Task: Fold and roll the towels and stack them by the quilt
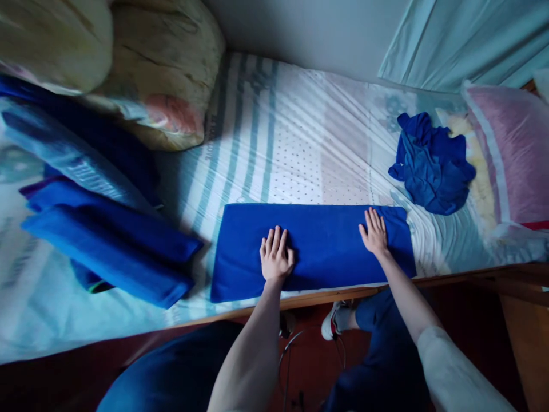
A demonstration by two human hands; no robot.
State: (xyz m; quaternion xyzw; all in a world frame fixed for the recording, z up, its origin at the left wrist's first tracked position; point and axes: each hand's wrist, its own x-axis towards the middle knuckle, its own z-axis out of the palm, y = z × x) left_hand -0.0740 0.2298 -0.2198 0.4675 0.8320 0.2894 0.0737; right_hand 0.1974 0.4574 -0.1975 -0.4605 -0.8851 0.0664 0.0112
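A blue cloth (328, 240), folded into a long flat rectangle, lies along the near edge of the bed; it looks like a towel or garment, and I cannot tell which. My left hand (277, 254) rests palm down left of its middle, fingers stretched out. Toward its right end my right hand (375, 232) also lies flat, fingers extended and thumb apart. Neither hand grips anything. Left of the cloth is a stack of folded blue fabric (115, 246). A crumpled blue garment (433, 163) lies to the right, apart from my right hand.
The bed (300, 137) has a striped and dotted sheet and a wooden edge (326, 296). Bulky yellowish bedding (167, 68) sits at the back left, a pink pillow (510, 149) at the right. A pale curtain (472, 40) hangs behind. Cables (285, 355) trail over the red floor.
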